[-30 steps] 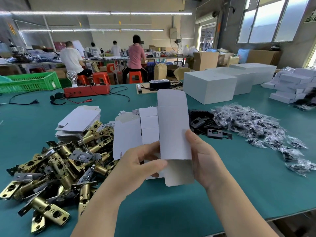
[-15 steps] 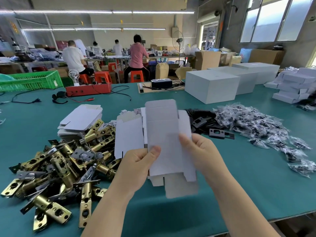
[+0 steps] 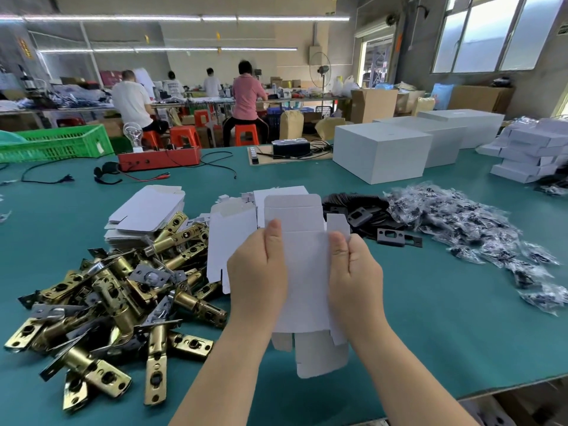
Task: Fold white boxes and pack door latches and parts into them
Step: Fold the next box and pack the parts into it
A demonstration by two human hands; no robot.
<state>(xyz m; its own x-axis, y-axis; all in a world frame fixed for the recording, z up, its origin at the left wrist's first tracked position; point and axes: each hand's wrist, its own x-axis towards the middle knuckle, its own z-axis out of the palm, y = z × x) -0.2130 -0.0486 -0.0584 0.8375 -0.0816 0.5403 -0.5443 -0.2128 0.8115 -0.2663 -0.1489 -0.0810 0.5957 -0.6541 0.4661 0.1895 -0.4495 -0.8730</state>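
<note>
Head view: both hands point(image 3: 307, 272) grip the white box point(image 3: 302, 272) by its side edges above bare table point(image 3: 445, 318).

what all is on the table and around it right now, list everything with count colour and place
box blank: one, white, held upright between both hands
flat blanks: stack, white, behind the latches
door latches: pile, brass, table left
strike plates: heap, black, right of centre
bagged parts: pile, clear bags, table right
large boxes: three, white, far right
crate: one, green, far left
table: one, teal
left hand: grips blank's left edge
right hand: grips blank's right edge
</note>
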